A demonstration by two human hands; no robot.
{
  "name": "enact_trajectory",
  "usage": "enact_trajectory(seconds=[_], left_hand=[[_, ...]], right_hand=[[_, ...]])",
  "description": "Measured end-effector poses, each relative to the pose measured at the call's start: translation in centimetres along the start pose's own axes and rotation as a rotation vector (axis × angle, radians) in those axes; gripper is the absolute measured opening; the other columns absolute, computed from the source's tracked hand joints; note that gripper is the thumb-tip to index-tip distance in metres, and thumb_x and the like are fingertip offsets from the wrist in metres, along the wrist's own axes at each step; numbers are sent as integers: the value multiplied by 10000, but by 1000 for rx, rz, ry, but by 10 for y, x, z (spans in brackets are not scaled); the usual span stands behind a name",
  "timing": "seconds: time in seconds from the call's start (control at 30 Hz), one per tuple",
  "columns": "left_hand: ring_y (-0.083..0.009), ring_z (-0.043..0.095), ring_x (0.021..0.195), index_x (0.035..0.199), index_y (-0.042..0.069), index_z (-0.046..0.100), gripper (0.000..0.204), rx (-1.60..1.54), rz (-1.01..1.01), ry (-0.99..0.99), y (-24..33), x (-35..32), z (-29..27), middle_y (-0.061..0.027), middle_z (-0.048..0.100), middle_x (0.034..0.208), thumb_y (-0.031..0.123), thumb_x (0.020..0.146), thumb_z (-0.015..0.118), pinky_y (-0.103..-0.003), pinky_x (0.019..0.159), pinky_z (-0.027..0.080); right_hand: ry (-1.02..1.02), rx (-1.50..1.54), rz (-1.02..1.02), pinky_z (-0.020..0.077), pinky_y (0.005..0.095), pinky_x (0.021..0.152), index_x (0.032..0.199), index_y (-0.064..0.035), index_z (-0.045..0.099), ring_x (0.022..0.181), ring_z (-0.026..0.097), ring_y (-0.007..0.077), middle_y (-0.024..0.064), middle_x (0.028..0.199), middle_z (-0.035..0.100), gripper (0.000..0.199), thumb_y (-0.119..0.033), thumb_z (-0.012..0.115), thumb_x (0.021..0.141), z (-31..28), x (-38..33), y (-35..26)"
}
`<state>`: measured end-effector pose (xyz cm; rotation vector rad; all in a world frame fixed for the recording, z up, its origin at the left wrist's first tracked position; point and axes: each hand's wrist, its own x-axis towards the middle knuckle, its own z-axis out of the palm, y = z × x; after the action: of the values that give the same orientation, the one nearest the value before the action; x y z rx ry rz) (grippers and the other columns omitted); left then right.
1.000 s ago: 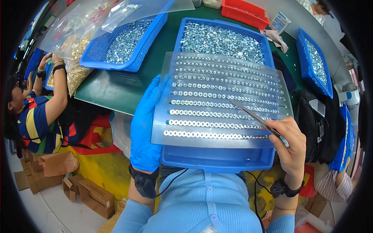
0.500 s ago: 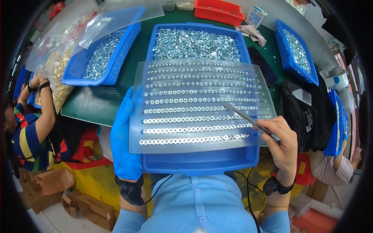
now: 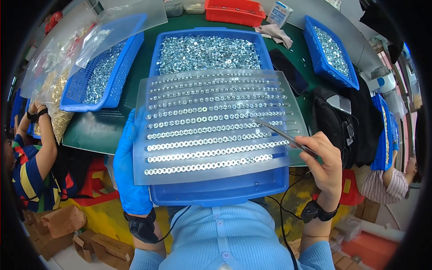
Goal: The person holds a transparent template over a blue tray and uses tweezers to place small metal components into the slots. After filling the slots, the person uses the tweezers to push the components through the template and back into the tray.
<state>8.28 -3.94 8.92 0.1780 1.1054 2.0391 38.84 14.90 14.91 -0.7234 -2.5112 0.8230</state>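
We hold a clear plastic plate (image 3: 216,126) over the big blue tray (image 3: 211,49) in front of us. The plate has long grooves, and little shiny nuts (image 3: 211,153) sit in them in neat rows. The tray under it is full of loose nuts of the same kind.

Our left hand (image 3: 128,175), in a blue glove, holds the left edge of the plate. Its fingers go under the plate, so we think they are closed on that edge, but we cannot see them well. Our right hand (image 3: 324,164) is bare. Its fingers are closed on a thin pair of tweezers (image 3: 283,137). The tip of the tweezers rests near the right end of one of the middle rows.

A moment ago the plate looked smaller and sat more to the right. Now it is nearer to us and more in the middle, and the tweezers tip has slid a little to the left along its row. The rows look almost full. Only the right ends show some empty holes. So we judge that the filling is nearly done, and the tweezers are fixing the last few spots.

Two more blue baskets (image 3: 101,76) of nuts stand to the left and right, on the green table (image 3: 103,128). A red tray (image 3: 234,11) is at the back. Another person (image 3: 31,157) in a striped shirt works on our left.
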Motion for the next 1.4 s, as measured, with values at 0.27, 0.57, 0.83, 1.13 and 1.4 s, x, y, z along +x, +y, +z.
enact_trajectory(seconds=[0.27,0.57,0.83,1.13,1.4], left_hand=[[-213,589,1210,1464,18,440,478,-162,-121,38,0,3,-2,-131,558,1386,211,1033,511,-347,1031,498],[-209,642,1123,1430,8,478,444,0,-40,20,-1,-1,0,-144,609,1312,227,1044,495,-349,969,546],[-214,642,1120,1422,9,485,435,-44,-85,51,-1,4,-5,-145,613,1300,218,1041,503,-356,969,546],[-204,637,1117,1427,8,482,446,83,-27,53,0,-2,-1,-141,607,1312,214,1033,518,-347,974,540],[-200,636,1115,1433,-3,473,436,65,-38,47,0,1,-5,-138,603,1319,186,1041,495,-332,973,541]], right_hand=[[30,-21,18,478,301,752,1151,24,681,841,587,190,103,970,744,352,34,664,799,-10,-10,11],[71,-1,29,477,277,728,1163,24,680,831,587,174,104,980,741,348,36,652,816,-18,-18,21],[94,4,16,466,259,712,1176,33,671,830,580,156,103,977,733,342,22,653,835,-25,-24,30],[128,2,37,451,256,708,1185,45,663,817,572,150,124,971,727,332,15,645,854,-31,-32,37],[125,20,71,476,250,777,1211,50,646,895,636,169,138,1004,695,340,16,635,873,-35,-39,39]])
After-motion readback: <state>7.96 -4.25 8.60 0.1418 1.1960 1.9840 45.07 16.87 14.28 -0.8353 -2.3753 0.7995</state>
